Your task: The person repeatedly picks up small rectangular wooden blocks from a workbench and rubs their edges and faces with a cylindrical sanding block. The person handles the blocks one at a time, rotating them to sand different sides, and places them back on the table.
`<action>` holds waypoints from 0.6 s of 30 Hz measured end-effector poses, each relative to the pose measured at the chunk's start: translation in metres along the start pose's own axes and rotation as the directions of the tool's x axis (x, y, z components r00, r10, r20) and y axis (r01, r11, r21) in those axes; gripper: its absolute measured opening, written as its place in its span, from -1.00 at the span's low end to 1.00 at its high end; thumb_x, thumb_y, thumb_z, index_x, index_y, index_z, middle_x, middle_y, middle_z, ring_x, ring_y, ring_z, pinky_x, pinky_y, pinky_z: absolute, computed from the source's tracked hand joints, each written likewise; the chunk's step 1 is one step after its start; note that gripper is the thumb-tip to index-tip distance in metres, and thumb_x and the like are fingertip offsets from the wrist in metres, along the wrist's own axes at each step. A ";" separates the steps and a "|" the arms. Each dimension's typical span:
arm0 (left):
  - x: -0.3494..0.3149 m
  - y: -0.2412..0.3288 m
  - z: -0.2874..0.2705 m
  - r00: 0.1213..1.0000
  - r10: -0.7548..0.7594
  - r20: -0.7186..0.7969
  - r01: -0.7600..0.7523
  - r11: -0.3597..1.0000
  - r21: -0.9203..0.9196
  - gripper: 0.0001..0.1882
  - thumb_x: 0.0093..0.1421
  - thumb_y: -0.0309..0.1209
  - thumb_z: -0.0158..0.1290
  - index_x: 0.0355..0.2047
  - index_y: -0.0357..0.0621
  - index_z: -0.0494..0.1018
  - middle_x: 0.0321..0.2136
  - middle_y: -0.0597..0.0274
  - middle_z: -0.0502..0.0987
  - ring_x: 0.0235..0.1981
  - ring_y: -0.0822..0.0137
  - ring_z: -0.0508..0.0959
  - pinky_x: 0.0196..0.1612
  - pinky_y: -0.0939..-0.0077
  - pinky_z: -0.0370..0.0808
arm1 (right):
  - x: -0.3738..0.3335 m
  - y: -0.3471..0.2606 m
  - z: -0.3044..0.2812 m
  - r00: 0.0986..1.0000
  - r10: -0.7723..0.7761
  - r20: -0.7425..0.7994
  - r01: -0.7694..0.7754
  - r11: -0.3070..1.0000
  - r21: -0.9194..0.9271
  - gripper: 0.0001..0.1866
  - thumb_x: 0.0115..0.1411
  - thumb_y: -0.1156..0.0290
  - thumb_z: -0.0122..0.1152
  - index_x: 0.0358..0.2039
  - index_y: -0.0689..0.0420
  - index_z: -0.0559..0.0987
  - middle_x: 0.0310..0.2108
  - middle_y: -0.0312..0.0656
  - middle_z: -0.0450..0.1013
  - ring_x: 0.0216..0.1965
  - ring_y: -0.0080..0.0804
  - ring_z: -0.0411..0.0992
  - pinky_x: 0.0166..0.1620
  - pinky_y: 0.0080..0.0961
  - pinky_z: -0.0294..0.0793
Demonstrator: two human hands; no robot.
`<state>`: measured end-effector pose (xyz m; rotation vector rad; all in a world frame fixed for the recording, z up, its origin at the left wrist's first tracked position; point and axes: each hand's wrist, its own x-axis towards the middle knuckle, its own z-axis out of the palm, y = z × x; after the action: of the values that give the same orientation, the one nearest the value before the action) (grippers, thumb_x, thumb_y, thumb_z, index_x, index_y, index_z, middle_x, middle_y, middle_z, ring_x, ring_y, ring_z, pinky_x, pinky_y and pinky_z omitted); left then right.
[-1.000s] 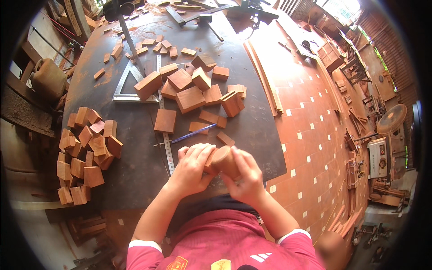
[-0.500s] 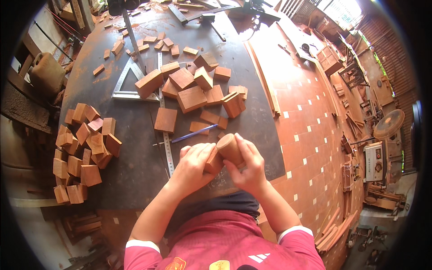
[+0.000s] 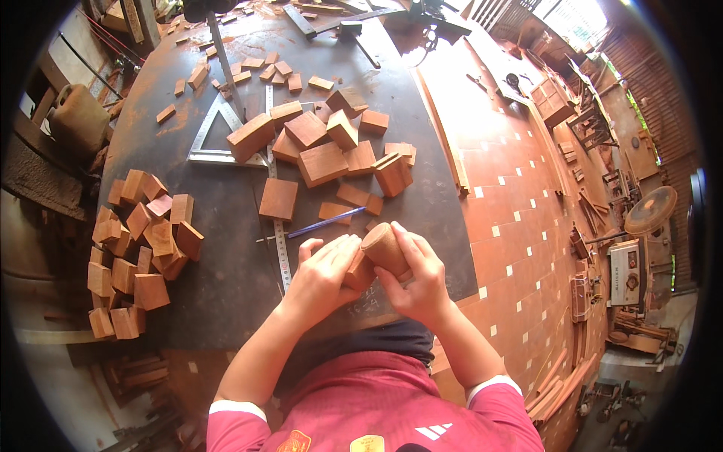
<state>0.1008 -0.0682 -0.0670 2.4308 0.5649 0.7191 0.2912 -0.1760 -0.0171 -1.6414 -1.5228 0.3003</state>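
The left hand (image 3: 324,273) is closed around a rectangular wooden block (image 3: 360,273), its back turned up and its fingers covering much of the piece, while the right hand (image 3: 419,280) holds a rounded wooden piece (image 3: 386,250) with a flat, disc-like end, thumb on the near side and fingers along the far right side. Both pieces are held up in front of the body, over the near edge of a dark table (image 3: 233,301), the rounded one to the right of the block and partly in front of it — whether they touch is hard to tell. Just beyond the hands, a blue pen (image 3: 327,224) lies slantwise near two slim blocks (image 3: 359,197), and a steel ruler (image 3: 282,252) runs away from the person, with a single squarish block (image 3: 279,200) beside its right edge. Farther off, a loose heap of blocks (image 3: 321,166) fills the middle of the table, next to a triangular metal square (image 3: 205,135); small offcuts (image 3: 294,83) are scattered behind it. A second cluster of blocks (image 3: 152,292) is packed together at the table's left side — well apart from the hands. To the right, long wooden strips (image 3: 443,139) extend alongside the table above a reddish tiled floor (image 3: 527,252).
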 end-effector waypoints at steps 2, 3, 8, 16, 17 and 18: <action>-0.004 0.000 0.001 1.000 -0.010 0.007 0.010 1.000 0.000 -0.10 -0.14 -0.36 0.52 0.27 -0.24 0.47 0.21 0.00 0.60 0.28 0.13 0.57 0.32 0.00 0.28 | -0.007 -0.010 -0.001 0.988 -0.145 0.061 0.146 0.989 -0.016 -0.17 0.05 0.55 0.53 0.35 0.36 0.42 0.10 0.24 0.51 0.06 0.22 0.54 0.16 -0.07 0.58; -0.002 -0.001 -0.001 1.000 -0.008 0.004 0.008 1.000 0.002 -0.10 -0.14 -0.35 0.52 0.27 -0.24 0.47 0.21 0.00 0.60 0.28 0.13 0.57 0.32 -0.01 0.27 | -0.010 -0.017 0.000 0.983 -0.166 0.081 0.165 0.986 0.026 -0.17 0.04 0.55 0.54 0.35 0.36 0.42 0.10 0.23 0.51 0.07 0.22 0.54 0.17 -0.07 0.57; 0.001 0.000 0.001 1.000 0.003 0.002 -0.003 0.999 0.042 -0.09 -0.14 -0.33 0.53 0.28 -0.24 0.46 0.21 0.01 0.60 0.29 0.14 0.56 0.33 -0.01 0.26 | 0.004 0.000 0.000 1.000 0.021 -0.009 -0.021 1.000 -0.005 -0.20 0.08 0.56 0.51 0.35 0.35 0.43 0.09 0.25 0.52 0.09 0.23 0.54 0.16 -0.08 0.57; -0.001 0.001 0.000 1.000 0.006 0.012 -0.007 0.999 0.052 -0.04 -0.15 -0.28 0.54 0.30 -0.23 0.45 0.19 0.01 0.61 0.27 0.15 0.57 0.31 -0.02 0.26 | -0.004 -0.001 0.003 1.000 0.012 -0.023 -0.012 1.000 0.018 -0.20 0.08 0.55 0.52 0.35 0.36 0.43 0.09 0.27 0.51 0.09 0.24 0.53 0.19 -0.09 0.56; -0.004 -0.001 0.003 1.000 0.015 -0.010 -0.014 0.998 0.067 -0.05 -0.17 -0.28 0.55 0.28 -0.23 0.47 0.16 0.00 0.63 0.26 0.14 0.58 0.31 0.00 0.26 | -0.006 -0.006 0.002 0.999 -0.041 0.011 0.040 0.999 0.020 -0.20 0.08 0.54 0.52 0.35 0.36 0.44 0.09 0.27 0.51 0.09 0.24 0.54 0.18 -0.09 0.56; -0.002 -0.002 0.002 1.000 -0.015 -0.018 0.015 0.999 0.031 -0.06 -0.17 -0.28 0.55 0.27 -0.24 0.48 0.15 -0.01 0.64 0.25 0.14 0.59 0.31 0.00 0.26 | -0.011 -0.013 0.000 0.995 -0.093 0.044 0.092 0.996 0.022 -0.20 0.08 0.54 0.53 0.35 0.36 0.44 0.09 0.26 0.51 0.09 0.24 0.54 0.18 -0.10 0.57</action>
<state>0.0996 -0.0685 -0.0703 2.4483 0.6053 0.7321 0.2795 -0.1871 -0.0116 -1.5526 -1.6196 0.3035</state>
